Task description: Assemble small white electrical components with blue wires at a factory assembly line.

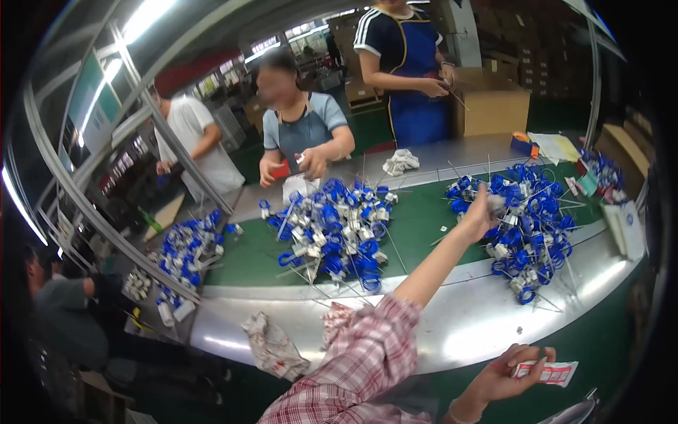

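My left arm, in a red and white plaid sleeve, stretches across the bench. At its end my left hand is at the near-left side of a pile of blue coiled cords with white blocks and thin rods. One digit points up, apart from the rest; the other fingertips are blurred against the pile, and I see nothing held. Below the bench's front edge, at lower right, my right hand is closed round a small white and red packet, which sticks out past the fingers.
Another such pile lies mid-bench, and a further one to the left. Crumpled cloths rest on the metal front edge. Across the bench are several people, a cardboard box and a tape dispenser.
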Demonstrator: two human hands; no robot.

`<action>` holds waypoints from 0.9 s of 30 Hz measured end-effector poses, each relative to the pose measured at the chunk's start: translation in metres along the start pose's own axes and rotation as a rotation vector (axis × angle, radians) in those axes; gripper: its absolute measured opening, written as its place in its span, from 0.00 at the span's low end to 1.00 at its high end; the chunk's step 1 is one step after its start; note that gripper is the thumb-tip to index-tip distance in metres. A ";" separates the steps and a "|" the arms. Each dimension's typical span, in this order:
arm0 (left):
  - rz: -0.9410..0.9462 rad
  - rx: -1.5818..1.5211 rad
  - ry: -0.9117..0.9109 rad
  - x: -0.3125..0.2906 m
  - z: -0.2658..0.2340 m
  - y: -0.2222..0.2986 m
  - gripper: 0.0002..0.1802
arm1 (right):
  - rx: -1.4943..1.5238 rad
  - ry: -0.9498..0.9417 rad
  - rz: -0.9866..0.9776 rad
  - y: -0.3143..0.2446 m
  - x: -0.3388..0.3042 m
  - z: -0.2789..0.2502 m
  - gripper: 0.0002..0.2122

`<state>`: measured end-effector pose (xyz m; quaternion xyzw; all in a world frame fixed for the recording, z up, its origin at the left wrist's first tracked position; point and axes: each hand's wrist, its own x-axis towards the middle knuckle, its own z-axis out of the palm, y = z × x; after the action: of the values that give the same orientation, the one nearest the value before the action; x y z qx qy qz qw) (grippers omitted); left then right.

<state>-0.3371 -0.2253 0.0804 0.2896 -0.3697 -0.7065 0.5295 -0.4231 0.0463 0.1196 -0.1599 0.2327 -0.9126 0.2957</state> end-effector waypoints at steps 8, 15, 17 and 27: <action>0.919 1.556 0.233 -0.083 -0.048 0.048 0.21 | -0.062 0.027 0.112 0.023 -0.005 -0.007 0.07; 0.681 1.621 1.063 -0.229 -0.229 0.165 0.10 | -0.074 -0.158 0.298 0.054 -0.039 0.000 0.07; 0.538 1.546 1.198 -0.263 -0.266 0.184 0.09 | -0.078 -0.147 0.369 0.059 -0.047 0.009 0.08; -0.032 1.713 0.536 -0.277 -0.306 0.144 0.25 | -0.234 -0.186 0.345 0.068 -0.089 0.027 0.08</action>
<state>0.0597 -0.0488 0.0338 0.7455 -0.6301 -0.1044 0.1904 -0.3110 0.0430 0.0935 -0.2346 0.3325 -0.7965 0.4473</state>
